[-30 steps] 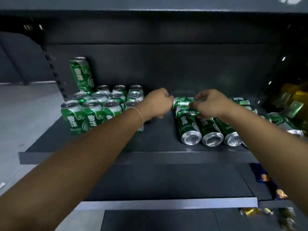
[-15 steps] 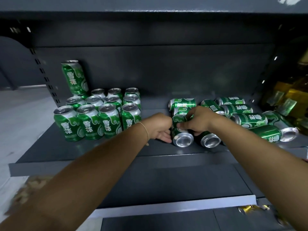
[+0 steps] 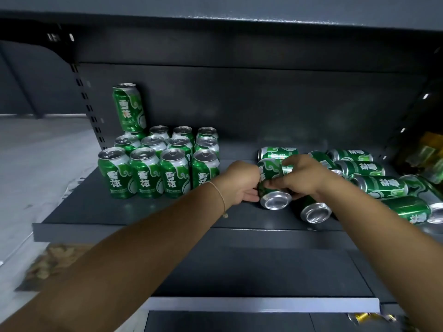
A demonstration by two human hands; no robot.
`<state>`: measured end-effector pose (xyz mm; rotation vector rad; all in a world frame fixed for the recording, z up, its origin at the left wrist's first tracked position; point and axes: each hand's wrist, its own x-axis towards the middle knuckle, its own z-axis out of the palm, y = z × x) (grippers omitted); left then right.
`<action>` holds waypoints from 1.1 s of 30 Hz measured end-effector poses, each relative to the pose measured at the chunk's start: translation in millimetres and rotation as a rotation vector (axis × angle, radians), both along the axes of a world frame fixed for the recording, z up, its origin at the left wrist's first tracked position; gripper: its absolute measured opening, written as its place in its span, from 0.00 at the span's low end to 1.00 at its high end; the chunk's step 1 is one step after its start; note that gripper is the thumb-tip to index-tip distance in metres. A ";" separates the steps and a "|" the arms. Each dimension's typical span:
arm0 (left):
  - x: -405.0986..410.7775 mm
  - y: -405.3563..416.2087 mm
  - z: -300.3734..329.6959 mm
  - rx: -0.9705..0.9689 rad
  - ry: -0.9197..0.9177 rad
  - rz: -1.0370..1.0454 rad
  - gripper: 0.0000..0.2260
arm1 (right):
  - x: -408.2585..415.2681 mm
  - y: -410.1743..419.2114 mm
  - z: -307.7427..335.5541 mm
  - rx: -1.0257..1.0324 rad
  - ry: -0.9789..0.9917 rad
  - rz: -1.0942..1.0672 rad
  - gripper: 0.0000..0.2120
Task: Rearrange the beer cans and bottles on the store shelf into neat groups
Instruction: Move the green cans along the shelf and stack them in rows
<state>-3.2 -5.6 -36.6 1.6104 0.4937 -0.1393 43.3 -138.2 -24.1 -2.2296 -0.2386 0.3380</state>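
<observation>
- A dark grey shelf (image 3: 148,212) holds many green beer cans
- Both hands are on one lying can (image 3: 272,185), which rests on its side with its shiny bottom facing out; every place below is told from this can
- The left hand (image 3: 241,182) is on the left side of the can, with its fingers curled round it
- The right hand (image 3: 303,177) is on top and to the right of the can, with its fingers and thumb curled round it
- A thin string bracelet (image 3: 219,192) is on the left wrist
- To the left of the can, a little apart, standing cans (image 3: 158,164) are packed close in neat rows
- Far to the left and at the back, one extra can (image 3: 128,107) sits on top of that group
- Just right of the can lies a second can (image 3: 315,210) with its bottom facing out too
- Behind the can lies another can (image 3: 278,153), turned sideways
- Further right is a messy bunch of cans (image 3: 374,183) lying on their sides
- Far right, in the dark corner, are yellow things (image 3: 431,149) too blurry to name
</observation>
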 end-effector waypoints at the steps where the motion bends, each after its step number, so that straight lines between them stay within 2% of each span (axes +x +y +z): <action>1: 0.0 1.3 5.2 0.013 -0.034 0.008 0.11 | 1.8 -3.3 3.4 0.072 0.025 -0.010 0.39; 7: -0.8 20.7 49.4 0.049 -0.246 0.080 0.06 | 3.9 -7.6 36.9 0.445 0.114 0.032 0.29; 10: -1.4 35.1 68.3 0.017 -0.250 0.054 0.05 | 1.2 -1.5 46.7 0.565 0.105 0.110 0.35; 11: -1.7 39.7 72.8 0.005 -0.236 0.038 0.07 | -1.1 2.5 48.7 0.591 0.093 0.127 0.36; 14: -4.6 55.6 83.6 -0.040 -0.249 0.034 0.13 | -6.1 19.8 53.3 0.645 0.059 0.183 0.34; 18: -14.7 76.6 91.3 -0.020 -0.299 0.083 0.08 | -7.9 45.3 57.1 0.675 0.060 0.228 0.29; 23: -26.2 104.1 93.6 0.005 -0.383 0.190 0.08 | -13.4 80.8 62.5 0.687 0.056 0.260 0.34; 25: -29.6 118.1 93.0 0.019 -0.407 0.231 0.14 | -18.6 97.3 65.5 0.667 0.019 0.253 0.37; 30: -39.3 151.5 87.6 0.272 -0.507 0.241 0.19 | -33.7 136.7 72.9 0.580 -0.101 0.220 0.41; 32: -45.5 164.8 88.3 0.338 -0.516 0.224 0.19 | -35.5 151.9 73.8 0.539 -0.104 0.216 0.38; 33: -47.8 173.6 89.4 0.342 -0.525 0.205 0.17 | -35.5 160.8 73.8 0.518 -0.101 0.210 0.35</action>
